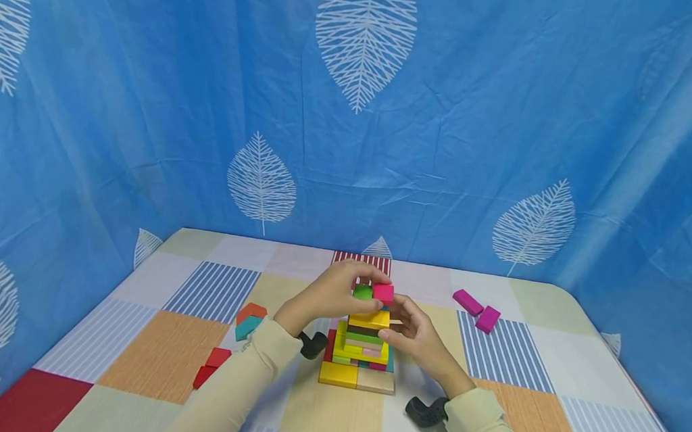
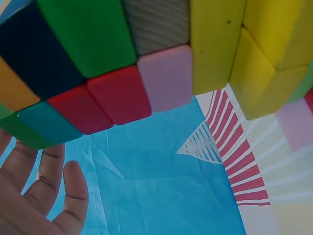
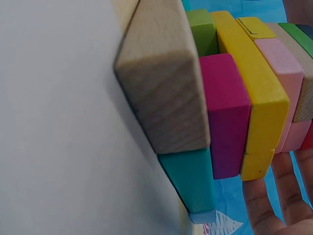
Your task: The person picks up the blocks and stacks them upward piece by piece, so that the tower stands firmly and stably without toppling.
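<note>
Nearest, two pale sleeves [image 1: 225,396] are reaching toward a block tower [image 1: 368,321], which is standing in the middle of the table [image 1: 165,344]. Its wide, flat bottom blocks [image 1: 338,375] are holding up the thinner part, maybe so it is not tipping. The right hand [image 1: 419,333] is curling round the tower's right side, its fingers a little apart, probably steadying it. The left hand [image 1: 337,291] is pinching a pinkish-red block [image 1: 384,293] at the very top, likely so it is sitting straight beside a green block [image 1: 362,292].

Red blocks [image 1: 219,357] are lying off to the left, with a teal block [image 1: 247,328] and an orange block [image 1: 251,312] just past them. Farther off, at the right, two purple blocks [image 1: 467,302] are lying close together, perhaps out of the arms' way.

A cloth [image 1: 333,418] with colored squares and stripes is covering the table. Behind it, a blue curtain [image 1: 451,116] with big white leaves [image 1: 364,41] is hanging.
</note>
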The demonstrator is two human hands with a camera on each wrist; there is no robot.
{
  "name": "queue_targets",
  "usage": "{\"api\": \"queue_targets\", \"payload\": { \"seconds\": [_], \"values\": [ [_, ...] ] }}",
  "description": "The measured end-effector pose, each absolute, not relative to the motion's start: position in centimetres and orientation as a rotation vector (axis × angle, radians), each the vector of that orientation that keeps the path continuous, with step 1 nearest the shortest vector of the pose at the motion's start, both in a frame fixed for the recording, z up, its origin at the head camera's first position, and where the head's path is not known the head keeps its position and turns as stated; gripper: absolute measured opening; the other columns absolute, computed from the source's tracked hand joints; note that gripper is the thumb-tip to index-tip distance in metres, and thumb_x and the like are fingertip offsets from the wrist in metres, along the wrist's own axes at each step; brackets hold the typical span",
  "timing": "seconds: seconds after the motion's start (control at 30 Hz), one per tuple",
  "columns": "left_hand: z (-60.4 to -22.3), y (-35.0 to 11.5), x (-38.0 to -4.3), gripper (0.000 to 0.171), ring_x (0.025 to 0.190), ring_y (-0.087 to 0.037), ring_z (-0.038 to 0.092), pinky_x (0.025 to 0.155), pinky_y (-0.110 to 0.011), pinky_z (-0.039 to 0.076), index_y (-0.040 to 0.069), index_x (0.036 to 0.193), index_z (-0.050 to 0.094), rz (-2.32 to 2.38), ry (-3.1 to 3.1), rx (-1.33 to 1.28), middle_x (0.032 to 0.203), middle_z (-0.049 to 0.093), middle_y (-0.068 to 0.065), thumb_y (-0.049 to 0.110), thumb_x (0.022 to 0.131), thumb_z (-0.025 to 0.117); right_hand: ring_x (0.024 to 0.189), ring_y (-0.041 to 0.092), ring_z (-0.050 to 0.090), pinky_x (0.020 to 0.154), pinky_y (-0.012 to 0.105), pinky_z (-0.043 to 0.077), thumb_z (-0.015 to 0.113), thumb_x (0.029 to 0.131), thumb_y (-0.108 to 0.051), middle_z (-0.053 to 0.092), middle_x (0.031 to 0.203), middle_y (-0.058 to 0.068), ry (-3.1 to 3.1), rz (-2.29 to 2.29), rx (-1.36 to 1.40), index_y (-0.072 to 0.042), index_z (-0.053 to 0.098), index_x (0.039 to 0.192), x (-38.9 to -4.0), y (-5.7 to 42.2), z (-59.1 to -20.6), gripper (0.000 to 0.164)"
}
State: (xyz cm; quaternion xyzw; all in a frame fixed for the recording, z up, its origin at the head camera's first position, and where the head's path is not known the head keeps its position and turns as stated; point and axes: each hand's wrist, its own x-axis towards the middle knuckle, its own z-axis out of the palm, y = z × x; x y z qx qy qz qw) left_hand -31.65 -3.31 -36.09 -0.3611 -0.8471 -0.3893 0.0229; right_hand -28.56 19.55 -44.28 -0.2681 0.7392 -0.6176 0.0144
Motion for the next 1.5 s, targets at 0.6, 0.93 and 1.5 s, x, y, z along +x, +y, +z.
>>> {"api": "queue_targets", "payload": {
  "seconds": [0.6, 0.93, 1.5],
  "values": [
    [-36.6, -4.4, -31.3, 0.055, 0.124, -0.030, 0.063, 0.109, -0.052, 0.053, 0.007, 0.144, 0.066, -1.230, -2.645, -1.088, 0.135, 0.070, -0.009, 0.018, 0.093, 0.083, 0.121, 0.013, 0.063, 0.104, 0.023, 0.052, 0.074, 0.101, -0.015, 0.060, 0.140, 0.027, 2.311, -1.914, -0.829, 0.009, 0.045, 0.153, -28.6, 19.5, -44.3, 0.064],
    [-37.2, -10.5, -30.3, 0.039, 0.119, -0.035, 0.066, 0.105, -0.062, 0.051, 0.005, 0.139, 0.069, -1.283, -2.617, -1.053, 0.131, 0.073, -0.013, 0.015, 0.102, 0.075, 0.120, 0.015, 0.063, 0.103, 0.024, 0.054, 0.074, 0.101, -0.011, 0.061, 0.138, 0.026, 2.305, -1.931, -0.802, 0.010, 0.045, 0.152, -28.5, 19.3, -44.2, 0.063],
    [-39.9, -18.5, -28.3, 0.049, 0.101, -0.025, 0.063, 0.082, -0.040, 0.061, 0.009, 0.106, 0.084, -0.925, -3.067, -0.899, 0.107, 0.071, -0.003, -0.027, 0.076, 0.070, 0.121, 0.013, 0.064, 0.103, 0.024, 0.054, 0.072, 0.102, -0.010, 0.060, 0.140, 0.026, 2.303, -1.928, -0.824, 0.010, 0.045, 0.153, -28.5, 19.4, -44.3, 0.061]
  ]
}}
